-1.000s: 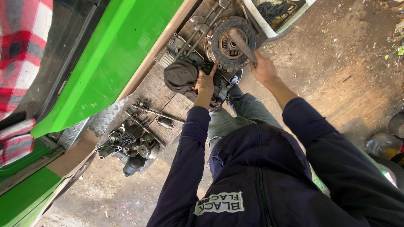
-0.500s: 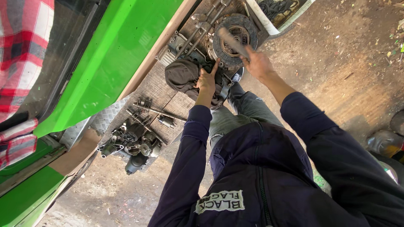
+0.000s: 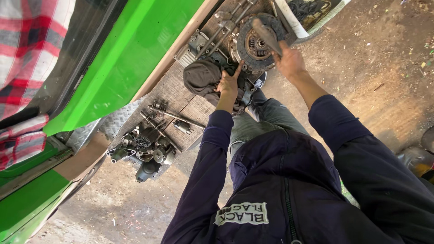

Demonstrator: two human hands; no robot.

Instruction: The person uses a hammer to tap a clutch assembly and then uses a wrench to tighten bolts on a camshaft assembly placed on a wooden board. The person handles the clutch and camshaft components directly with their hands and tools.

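A grey tool handle (image 3: 266, 36) is being gripped in the right hand (image 3: 289, 61), fingers clamped, against the round clutch disc (image 3: 255, 45) far on the metal platform (image 3: 181, 101). The left hand (image 3: 228, 86) is resting, fingers loosely together, by a grey rag (image 3: 201, 79). Loose parts (image 3: 147, 147) lying left suggest disassembly partly done.

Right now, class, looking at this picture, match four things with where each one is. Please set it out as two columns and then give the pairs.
Things
1. left hand
2. right hand
3. round disc
4. small metal parts

Places
A. gripping a tool handle over the disc
B. spread on the ridged plate beside the green panel
C. resting on a dark rag
D. beyond both hands, under the tool

Pairs: 1-C, 2-A, 3-D, 4-B
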